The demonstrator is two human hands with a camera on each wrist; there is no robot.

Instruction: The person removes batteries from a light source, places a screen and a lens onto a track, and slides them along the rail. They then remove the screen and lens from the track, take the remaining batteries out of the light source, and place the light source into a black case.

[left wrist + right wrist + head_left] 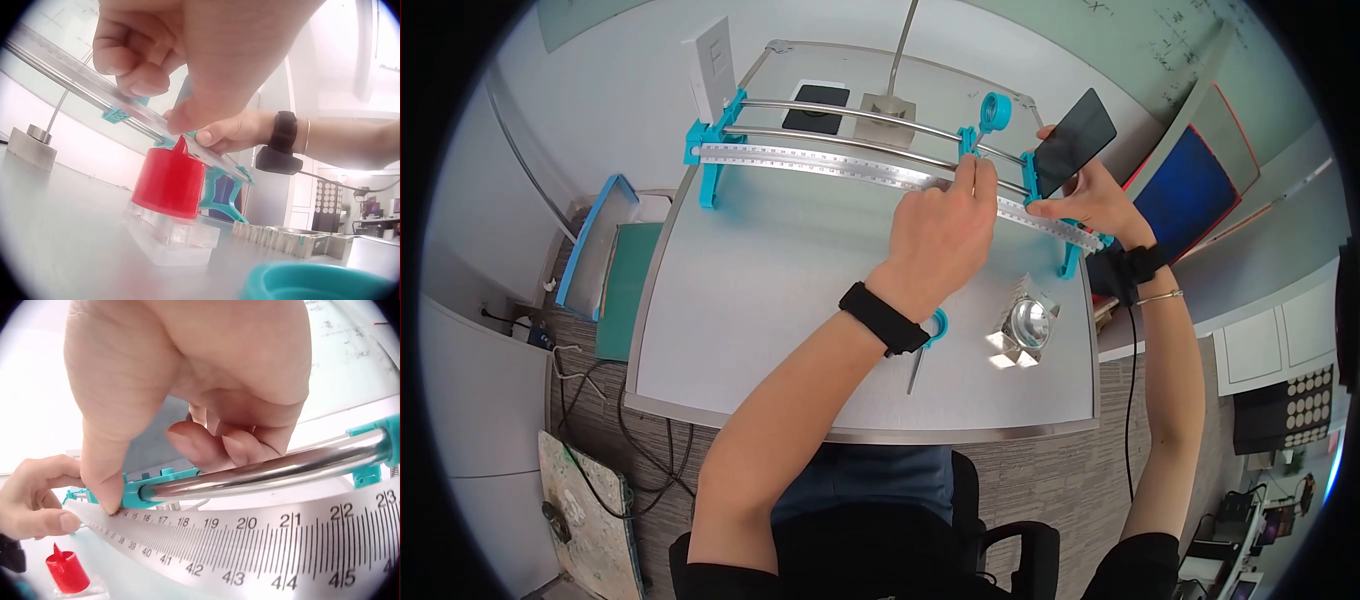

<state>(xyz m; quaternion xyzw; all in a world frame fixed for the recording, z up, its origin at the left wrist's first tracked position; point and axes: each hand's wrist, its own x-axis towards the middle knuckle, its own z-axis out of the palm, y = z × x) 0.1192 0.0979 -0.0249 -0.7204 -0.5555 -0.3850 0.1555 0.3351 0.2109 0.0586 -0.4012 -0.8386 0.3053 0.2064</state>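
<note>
Fingers of my left hand pinch the base of a teal ring holder on the metal rails, just above the ruler. To its right, my right hand grips the teal base of a dark rectangular panel, thumb low in front and fingers behind the panel. In the right wrist view, the right thumb presses the teal slider beside the ruler's scale. Under the left hand in the left wrist view, a red cap sits on a clear block.
On the tabletop lie another teal ring piece with a rod and a shiny round lamp with metal fins. Behind the rails stand a metal block with a rod and a black pad. A white panel stands at the left end.
</note>
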